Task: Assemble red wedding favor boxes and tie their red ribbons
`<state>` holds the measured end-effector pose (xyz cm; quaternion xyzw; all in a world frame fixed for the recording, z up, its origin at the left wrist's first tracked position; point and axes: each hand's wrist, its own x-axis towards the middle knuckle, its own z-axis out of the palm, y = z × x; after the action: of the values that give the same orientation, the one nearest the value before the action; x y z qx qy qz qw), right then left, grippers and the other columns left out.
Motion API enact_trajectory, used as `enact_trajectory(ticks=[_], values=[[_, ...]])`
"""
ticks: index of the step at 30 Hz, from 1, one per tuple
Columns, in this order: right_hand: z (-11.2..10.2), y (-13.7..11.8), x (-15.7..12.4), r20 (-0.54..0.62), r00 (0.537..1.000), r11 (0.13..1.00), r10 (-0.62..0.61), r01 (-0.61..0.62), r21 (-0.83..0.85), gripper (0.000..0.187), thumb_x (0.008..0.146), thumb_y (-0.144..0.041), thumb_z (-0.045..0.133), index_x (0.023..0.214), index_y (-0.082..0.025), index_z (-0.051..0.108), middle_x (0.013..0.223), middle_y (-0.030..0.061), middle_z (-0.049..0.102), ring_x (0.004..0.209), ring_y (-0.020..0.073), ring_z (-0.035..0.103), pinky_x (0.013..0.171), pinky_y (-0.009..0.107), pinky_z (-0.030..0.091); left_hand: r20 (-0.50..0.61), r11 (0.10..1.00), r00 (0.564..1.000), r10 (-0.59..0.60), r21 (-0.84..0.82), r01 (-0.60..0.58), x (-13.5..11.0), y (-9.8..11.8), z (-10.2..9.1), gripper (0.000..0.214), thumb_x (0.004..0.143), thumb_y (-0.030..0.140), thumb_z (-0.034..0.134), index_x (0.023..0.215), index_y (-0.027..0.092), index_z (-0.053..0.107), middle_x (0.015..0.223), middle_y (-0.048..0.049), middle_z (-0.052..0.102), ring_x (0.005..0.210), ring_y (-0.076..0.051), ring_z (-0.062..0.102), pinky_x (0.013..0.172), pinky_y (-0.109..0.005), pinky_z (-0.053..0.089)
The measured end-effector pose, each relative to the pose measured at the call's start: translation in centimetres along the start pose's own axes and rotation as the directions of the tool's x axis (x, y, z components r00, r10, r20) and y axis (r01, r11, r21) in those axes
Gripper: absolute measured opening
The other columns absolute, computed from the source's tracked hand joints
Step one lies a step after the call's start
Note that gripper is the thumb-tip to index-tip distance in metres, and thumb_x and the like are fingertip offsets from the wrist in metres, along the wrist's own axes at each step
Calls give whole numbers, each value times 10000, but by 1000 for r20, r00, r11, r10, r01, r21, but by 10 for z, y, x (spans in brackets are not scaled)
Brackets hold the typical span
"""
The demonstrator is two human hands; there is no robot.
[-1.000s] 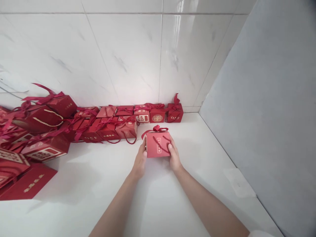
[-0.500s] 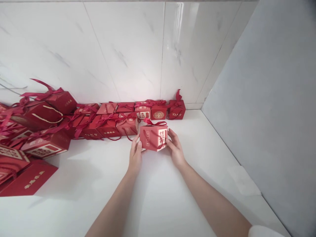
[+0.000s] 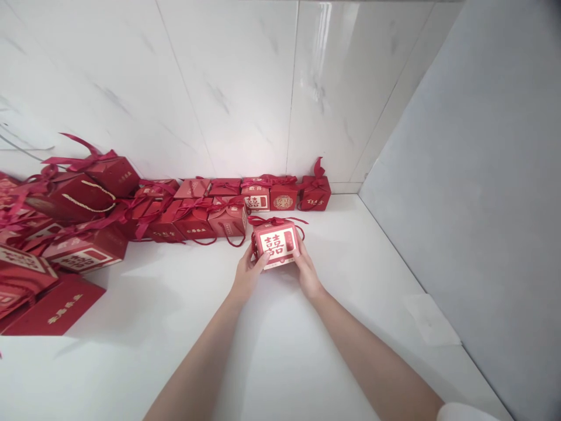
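Note:
A small red gift box (image 3: 276, 242) with a white double-happiness panel and a red ribbon bow on top is between my two hands. My left hand (image 3: 250, 270) grips its left side, the thumb on the front panel. On the opposite side my right hand (image 3: 307, 269) holds it, thumb near the panel's edge. The fingers behind the box are partly hidden. Just to its left stands a pink-red gift box (image 3: 228, 221) at the end of the front row. Behind it, a box with a round gold emblem (image 3: 283, 197) stands in the back row.
Several red boxes are piled at the left, with a large red box (image 3: 56, 304) nearest me. A lone red box (image 3: 315, 194) ends the back row, along the tiled wall (image 3: 245, 88). A grey panel (image 3: 495, 175) bounds the white table (image 3: 280, 362) on the right.
The held box has been turned so its white double-happiness panel now faces me instead of its corner. My left thumb has moved onto that panel. The view has shifted slightly.

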<state>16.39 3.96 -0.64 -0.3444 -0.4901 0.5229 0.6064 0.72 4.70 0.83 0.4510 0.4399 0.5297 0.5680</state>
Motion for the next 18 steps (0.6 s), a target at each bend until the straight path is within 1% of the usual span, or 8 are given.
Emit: enact_trajectory(ticks=[2, 4, 6, 8, 11, 14, 16, 18], values=[[-2, 6, 3, 3, 1000, 998, 13, -13, 54, 614, 960, -525, 485, 1513, -319, 316, 1573, -22, 332, 1470, 224, 269, 1220, 452, 211, -10, 999, 999, -50, 5, 50, 3, 0, -3, 736, 710, 526, 789, 1307, 166, 552, 1222, -132, 655, 1002, -298, 672, 777, -375, 601], [-5, 14, 6, -18, 999, 996, 37, -35, 84, 628, 934, -548, 520, 1495, -319, 353, 1578, -18, 321, 1469, 233, 273, 1214, 471, 218, -53, 998, 996, -68, -3, 68, 5, -1, -6, 679, 711, 545, 779, 1228, 145, 596, 1105, -126, 693, 841, -248, 688, 636, -317, 591], [-8, 21, 7, -51, 995, 990, 86, -80, 114, 622, 916, -566, 540, 1470, -324, 391, 1575, -6, 330, 1451, 247, 314, 1196, 499, 253, -81, 994, 993, -85, -68, 80, 6, -4, -10, 596, 740, 606, 725, 1069, 114, 647, 906, -106, 713, 674, -195, 656, 545, -281, 555], [-9, 24, 6, -62, 991, 986, 116, -108, 125, 594, 912, -555, 556, 1445, -329, 424, 1554, 3, 371, 1432, 253, 349, 1182, 510, 278, -54, 982, 992, -114, -156, 104, 6, -5, -12, 598, 771, 673, 649, 956, 105, 660, 759, -87, 692, 581, -173, 618, 510, -276, 536], [-7, 19, 5, -26, 993, 986, 114, -110, 129, 530, 914, -499, 583, 1401, -318, 480, 1482, 10, 477, 1407, 254, 389, 1181, 490, 283, 5, 975, 993, -114, -190, 113, 3, -5, -13, 605, 813, 680, 600, 993, 107, 671, 820, -108, 710, 661, -194, 657, 542, -275, 553], [-6, 9, 6, -28, 992, 973, 124, -116, 199, 501, 899, -469, 605, 1359, -289, 525, 1424, 24, 540, 1366, 271, 440, 1146, 477, 338, -21, 970, 991, -132, -210, 125, 2, -2, -13, 543, 836, 622, 620, 992, 105, 679, 903, -117, 723, 760, -200, 686, 585, -260, 574], [-10, 4, 9, -37, 984, 947, 176, -159, 280, 481, 899, -502, 571, 1319, -269, 569, 1388, 37, 574, 1328, 286, 481, 1097, 477, 394, -58, 950, 982, -181, -269, 159, 3, 1, -14, 472, 837, 568, 648, 996, 125, 673, 883, -88, 727, 716, -181, 689, 569, -251, 578], [-15, 4, 12, -27, 963, 897, 267, -238, 373, 460, 901, -562, 515, 1219, -256, 642, 1310, 54, 632, 1257, 293, 545, 1034, 482, 448, -94, 923, 965, -246, -328, 203, 6, 3, -17, 380, 845, 495, 657, 1015, 154, 661, 823, -52, 726, 631, -155, 680, 529, -231, 569]])
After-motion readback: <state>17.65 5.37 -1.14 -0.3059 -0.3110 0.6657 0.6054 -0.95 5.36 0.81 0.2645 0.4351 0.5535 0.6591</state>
